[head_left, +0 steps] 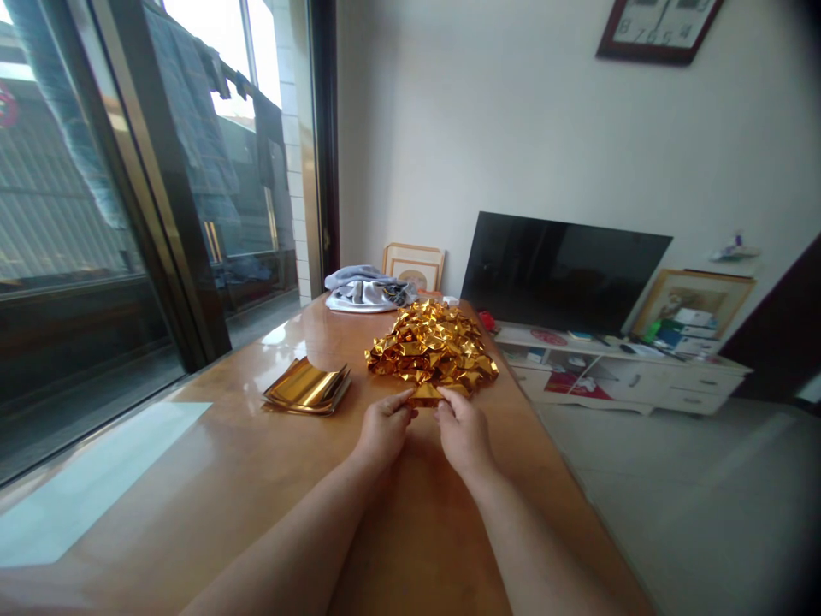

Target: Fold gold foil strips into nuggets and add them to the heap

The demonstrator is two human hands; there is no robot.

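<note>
**Strong window light, glare on table, fisheye edges**

Daylight is admitted from the left through the sliding glass door (83, 214), and its upper panes are blown out. A pale glare patch is cast across the wooden table (109, 479). Hard specular glints are thrown by the gold foil (431, 346). Shadows are weak and soft. The white wall (487, 128) is lit evenly. Straight frames are bowed by lens distortion near the edges. The right corners are darkened by vignetting and slightly softened.
</note>
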